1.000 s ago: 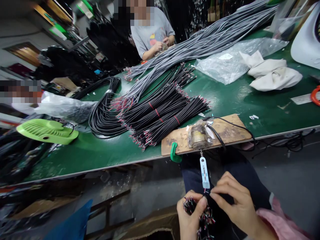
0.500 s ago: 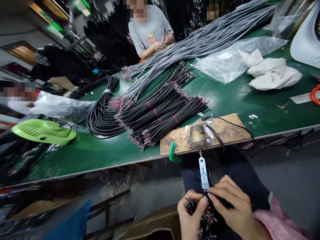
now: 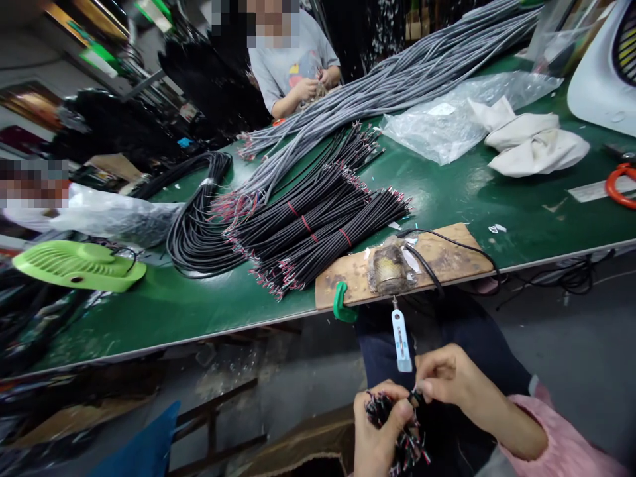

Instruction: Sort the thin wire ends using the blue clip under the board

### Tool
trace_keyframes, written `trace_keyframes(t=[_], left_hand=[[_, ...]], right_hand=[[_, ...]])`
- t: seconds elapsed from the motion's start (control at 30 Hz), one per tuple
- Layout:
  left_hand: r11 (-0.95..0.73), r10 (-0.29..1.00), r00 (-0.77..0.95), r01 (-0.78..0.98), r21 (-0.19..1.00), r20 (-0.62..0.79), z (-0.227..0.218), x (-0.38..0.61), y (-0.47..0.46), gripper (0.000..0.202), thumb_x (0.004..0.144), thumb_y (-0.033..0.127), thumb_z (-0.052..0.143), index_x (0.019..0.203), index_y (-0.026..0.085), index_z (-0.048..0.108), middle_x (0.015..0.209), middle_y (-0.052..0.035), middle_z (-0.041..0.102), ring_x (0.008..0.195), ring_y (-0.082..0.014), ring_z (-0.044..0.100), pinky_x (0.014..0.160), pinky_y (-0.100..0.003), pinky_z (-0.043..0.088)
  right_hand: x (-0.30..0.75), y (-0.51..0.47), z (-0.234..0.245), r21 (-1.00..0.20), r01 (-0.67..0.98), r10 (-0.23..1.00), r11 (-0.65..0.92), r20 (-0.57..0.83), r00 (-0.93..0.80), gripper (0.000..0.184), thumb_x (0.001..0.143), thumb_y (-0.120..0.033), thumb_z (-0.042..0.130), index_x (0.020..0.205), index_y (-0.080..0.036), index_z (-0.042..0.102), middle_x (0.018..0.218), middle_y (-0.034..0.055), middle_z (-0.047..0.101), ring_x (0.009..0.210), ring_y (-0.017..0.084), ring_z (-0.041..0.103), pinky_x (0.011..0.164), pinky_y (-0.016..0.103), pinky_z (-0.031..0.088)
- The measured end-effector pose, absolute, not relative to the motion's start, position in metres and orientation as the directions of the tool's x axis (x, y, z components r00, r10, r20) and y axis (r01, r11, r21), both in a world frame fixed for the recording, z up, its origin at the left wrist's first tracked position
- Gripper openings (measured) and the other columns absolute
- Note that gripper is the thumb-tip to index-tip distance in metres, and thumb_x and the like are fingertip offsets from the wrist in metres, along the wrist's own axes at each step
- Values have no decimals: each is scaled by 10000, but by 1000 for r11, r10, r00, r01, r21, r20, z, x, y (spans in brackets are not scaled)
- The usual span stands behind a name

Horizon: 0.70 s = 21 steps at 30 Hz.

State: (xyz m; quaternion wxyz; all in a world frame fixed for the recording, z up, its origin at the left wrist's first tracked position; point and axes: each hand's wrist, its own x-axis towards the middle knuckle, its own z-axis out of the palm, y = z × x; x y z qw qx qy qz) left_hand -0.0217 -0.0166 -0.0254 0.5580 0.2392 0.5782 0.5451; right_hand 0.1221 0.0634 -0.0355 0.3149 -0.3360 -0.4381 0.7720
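My left hand is closed around a bundle of black cables, whose red, white and green wire ends stick out. Just right of it, my right hand pinches the thin wires at the end of one cable by the left thumb and forefinger. Close above the hands, a light-blue clip-like piece hangs on the shaft of a small motor, apart from the wires. That motor is fixed to a wooden board at the table edge.
A green clamp grips the board. Tied black cable bundles, grey cables and a plastic bag lie on the green table. Orange-handled scissors lie at right. A co-worker sits opposite, hands raised.
Wires that were at the lower tip of the light-blue piece are now away from it. My right hand has turned, its fingers curled closer together; the left keeps its bundle.
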Motion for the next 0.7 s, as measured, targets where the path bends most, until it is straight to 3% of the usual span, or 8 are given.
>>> trace_keyframes(t=[0.07,0.17,0.23,0.33,0.47,0.7], left_hand=[[274,887,-225,-445,852,-403,-23,-20,-17,368,655,462,834,673,150,639,522,29,592,322,-58,468,343,-179,394],[236,908,-187,-511,826,-376,-20,-18,-13,317,697,418,822,686,157,643,517,42,588,302,-35,459,334,-146,356],[205,927,-192,-458,865,-322,-20,-18,-10,291,730,398,802,667,155,656,523,47,559,314,-35,471,341,-143,343],[180,941,-210,-350,919,-265,-23,-20,-7,297,745,405,785,648,149,670,551,42,532,345,-41,469,351,-158,337],[205,944,-196,-279,938,-265,-26,-21,-7,324,731,436,784,637,152,658,510,45,505,357,-58,442,353,-173,334],[177,936,-235,-326,929,-261,-30,-10,-4,363,736,442,778,610,163,583,491,34,540,395,-77,485,391,-175,365]], right_hand=[[119,64,-39,-854,-208,752,-477,-274,-599,210,707,-321,728,638,-125,695,562,9,583,520,131,516,515,250,387],[117,60,-39,-891,-230,828,-391,-232,-510,139,730,-273,726,707,-136,725,649,24,609,589,146,544,559,260,419],[118,57,-34,-932,-244,884,-269,-138,-446,87,741,-209,732,810,-161,753,740,35,634,661,156,550,613,267,441],[121,54,-24,-961,-242,907,-130,-16,-421,148,745,-173,767,891,-196,767,808,43,663,721,165,566,659,266,457],[120,56,-17,-968,-242,927,-61,35,-375,31,801,-183,748,788,-196,773,730,41,681,705,170,611,661,266,472],[107,49,-22,-975,-218,978,41,84,-192,175,831,-201,712,659,-180,689,636,24,638,595,166,578,548,268,441]])
